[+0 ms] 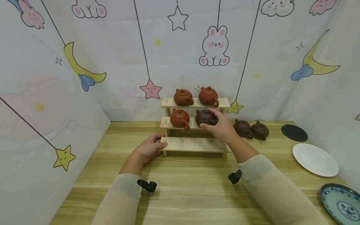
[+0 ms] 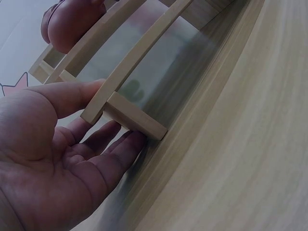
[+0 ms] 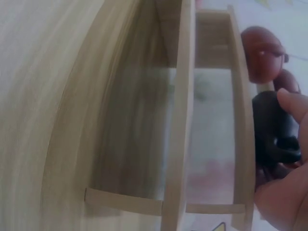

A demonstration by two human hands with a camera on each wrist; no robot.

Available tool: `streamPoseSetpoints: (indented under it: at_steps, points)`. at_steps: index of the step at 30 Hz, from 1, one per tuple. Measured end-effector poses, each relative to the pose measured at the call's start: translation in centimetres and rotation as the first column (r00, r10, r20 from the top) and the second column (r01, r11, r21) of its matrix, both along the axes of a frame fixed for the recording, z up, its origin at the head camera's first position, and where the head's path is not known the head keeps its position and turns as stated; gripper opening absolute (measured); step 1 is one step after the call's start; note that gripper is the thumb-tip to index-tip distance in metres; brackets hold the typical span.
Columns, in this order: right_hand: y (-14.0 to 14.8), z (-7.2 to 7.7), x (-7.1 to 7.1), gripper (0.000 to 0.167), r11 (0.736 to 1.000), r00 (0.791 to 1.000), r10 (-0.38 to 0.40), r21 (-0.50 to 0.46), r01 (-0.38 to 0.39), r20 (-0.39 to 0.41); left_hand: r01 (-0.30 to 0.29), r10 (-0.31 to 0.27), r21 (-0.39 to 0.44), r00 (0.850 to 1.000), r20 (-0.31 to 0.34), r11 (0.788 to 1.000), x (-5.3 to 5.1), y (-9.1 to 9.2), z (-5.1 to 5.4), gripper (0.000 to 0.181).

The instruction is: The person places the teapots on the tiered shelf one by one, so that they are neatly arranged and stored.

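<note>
A three-tier wooden display stand (image 1: 194,144) stands against the back cloth. My left hand (image 1: 149,148) grips the left end of its lowest tier, thumb on the board and fingers around the leg (image 2: 134,115). On the middle tier, my right hand (image 1: 222,127) holds a dark brown teapot (image 1: 203,118) between thumb and fingers. The right wrist view shows this dark teapot (image 3: 272,127) at the board, partly covered by the hand. Left of it sits a reddish-brown teapot (image 1: 178,118). Two more reddish teapots, one left (image 1: 182,97) and one right (image 1: 208,96), occupy the top tier.
Right of the stand, two dark teapots, one nearer (image 1: 242,128) and one farther right (image 1: 259,130), sit on the wooden table (image 1: 180,193). Along the right side lie a black round coaster (image 1: 294,132), a white plate (image 1: 315,159) and a blue-patterned plate (image 1: 344,204).
</note>
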State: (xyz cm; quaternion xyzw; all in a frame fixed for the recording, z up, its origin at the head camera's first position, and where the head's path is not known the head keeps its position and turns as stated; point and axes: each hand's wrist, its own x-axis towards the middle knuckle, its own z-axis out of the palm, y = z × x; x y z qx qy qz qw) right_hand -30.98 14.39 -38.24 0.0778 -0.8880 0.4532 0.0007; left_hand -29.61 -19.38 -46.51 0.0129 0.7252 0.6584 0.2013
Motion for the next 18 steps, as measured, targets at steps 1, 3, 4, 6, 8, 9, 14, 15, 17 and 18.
streamPoseSetpoints:
  at_steps: [1, 3, 4, 6, 8, 9, 14, 15, 17, 18]
  points:
    - [-0.1, 0.0, 0.0, 0.084, 1.000, 1.000, -0.004, -0.001, 0.004, 0.001, -0.002, 0.002, 0.001, 1.000, 0.000, 1.000, 0.0, 0.0, 0.0, 0.062]
    - [-0.1, -0.1, 0.0, 0.084, 1.000, 1.000, -0.009, -0.002, 0.009, 0.001, -0.002, 0.002, 0.001, 1.000, -0.001, 1.000, 0.0, 0.0, 0.1, 0.061]
    - [-0.2, -0.1, 0.0, 0.084, 1.000, 1.000, -0.012, 0.000, 0.012, 0.000, 0.000, 0.000, -0.002, 1.000, -0.002, 1.000, 0.0, 0.0, 0.1, 0.062]
    - [-0.2, -0.3, 0.0, 0.083, 1.000, 1.000, -0.014, 0.002, 0.014, -0.005, 0.000, 0.000, -0.004, 1.000, -0.001, 1.000, 0.0, 0.0, 0.1, 0.061]
    - [-0.2, -0.4, 0.0, 0.083, 1.000, 1.000, -0.009, -0.003, 0.009, -0.013, -0.001, 0.001, -0.008, 1.000, 0.000, 1.000, 0.0, -0.1, 0.1, 0.061]
    - [-0.2, -0.4, 0.0, 0.082, 1.000, 1.000, -0.006, -0.007, 0.006, -0.019, -0.002, 0.002, -0.008, 1.000, 0.000, 1.000, 0.0, -0.1, 0.1, 0.061]
    - [0.1, -0.7, 0.4, 0.081, 0.998, 0.999, 0.014, -0.054, -0.017, -0.045, -0.002, 0.002, -0.005, 1.000, 0.001, 1.000, -0.1, -0.1, 0.1, 0.061]
    - [0.3, -0.8, 0.6, 0.081, 0.997, 0.999, 0.015, -0.069, -0.018, -0.046, -0.002, 0.002, -0.005, 1.000, 0.001, 1.000, -0.1, -0.1, 0.1, 0.061]
    - [0.8, -1.0, 1.0, 0.080, 0.995, 0.999, 0.012, -0.102, -0.017, -0.048, -0.001, 0.001, -0.007, 1.000, 0.002, 1.000, 0.0, -0.1, 0.1, 0.062]
    - [1.2, -1.1, 1.3, 0.080, 0.993, 0.999, 0.006, -0.118, -0.012, -0.046, -0.001, 0.001, -0.006, 1.000, 0.003, 1.000, 0.0, -0.1, 0.1, 0.062]
